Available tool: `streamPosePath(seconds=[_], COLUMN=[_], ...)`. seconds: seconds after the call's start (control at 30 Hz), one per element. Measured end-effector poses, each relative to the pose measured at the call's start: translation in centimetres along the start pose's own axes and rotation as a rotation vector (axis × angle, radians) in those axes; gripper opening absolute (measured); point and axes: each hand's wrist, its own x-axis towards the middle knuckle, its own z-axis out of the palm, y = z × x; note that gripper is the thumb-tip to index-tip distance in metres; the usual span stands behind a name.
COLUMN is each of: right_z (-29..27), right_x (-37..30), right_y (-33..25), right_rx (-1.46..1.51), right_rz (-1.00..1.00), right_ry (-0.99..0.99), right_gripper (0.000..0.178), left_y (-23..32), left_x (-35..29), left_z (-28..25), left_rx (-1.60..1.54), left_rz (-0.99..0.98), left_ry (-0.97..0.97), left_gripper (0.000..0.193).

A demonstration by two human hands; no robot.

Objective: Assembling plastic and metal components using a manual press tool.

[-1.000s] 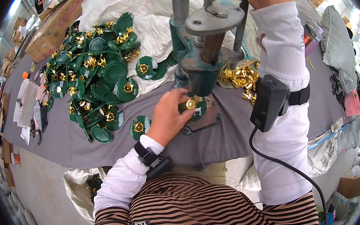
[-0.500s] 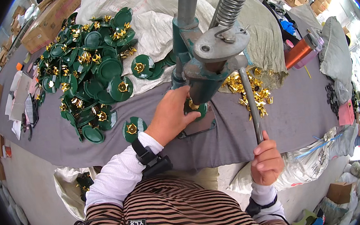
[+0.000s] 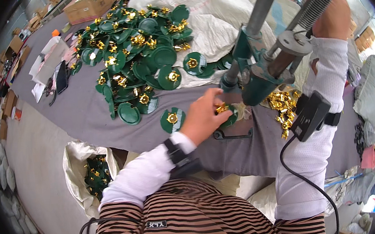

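Observation:
My left hand (image 3: pixel 203 117) pinches a green plastic disc (image 3: pixel 229 121) with a gold foil bow on it, at the base of a hand press (image 3: pixel 260 80). The press's green, worn head stands just above and to the right of the disc. My right hand (image 3: pixel 333 12) is raised at the upper right, fingers curled round the press lever; the spring (image 3: pixel 317 7) hides most of this grip. A finished-looking green disc with a gold centre (image 3: pixel 172 119) lies left of my left hand. Loose gold foil bows (image 3: pixel 283 107) are heaped right of the press.
A large pile of green discs with gold bows (image 3: pixel 136 54) covers the table's left part. Beyond it are white woven sacks (image 3: pixel 204 7) and a cardboard box (image 3: pixel 95 5). An open sack of discs (image 3: pixel 77 172) stands below the front edge. A phone (image 3: pixel 61 77) lies at left.
My right hand has swung up from the front of the table to beside the spring, raising the lever. My left hand has drawn the disc slightly out from under the press head. The view has shifted.

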Motion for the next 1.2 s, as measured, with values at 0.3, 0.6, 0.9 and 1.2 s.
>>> streamPosePath(seconds=[0.3, 0.6, 0.9, 1.2], right_z=[-2.0, -5.6, -3.4, -3.8], right_x=[2.4, 4.8, 3.4, 3.3], right_y=[2.4, 3.1, 2.5, 2.0], right_rx=[-0.004, -0.233, -0.132, -0.219], right_rz=[0.135, 0.196, 0.174, 0.091], right_ry=[-0.157, -0.239, -0.174, -0.166], right_gripper=[0.03, 0.04, 0.037, 0.039], left_y=[-3.5, -0.6, -2.2, -6.1], left_x=[-2.2, -11.3, -8.5, -7.1], left_z=[-10.9, -25.6, -19.9, -17.9], left_rx=[0.647, 0.619, 0.819, 0.723], left_rz=[-0.08, -0.341, -0.025, -0.051], left_ry=[-0.4, -0.518, 0.029, 0.26], left_gripper=[0.03, 0.028, 0.056, 0.037])
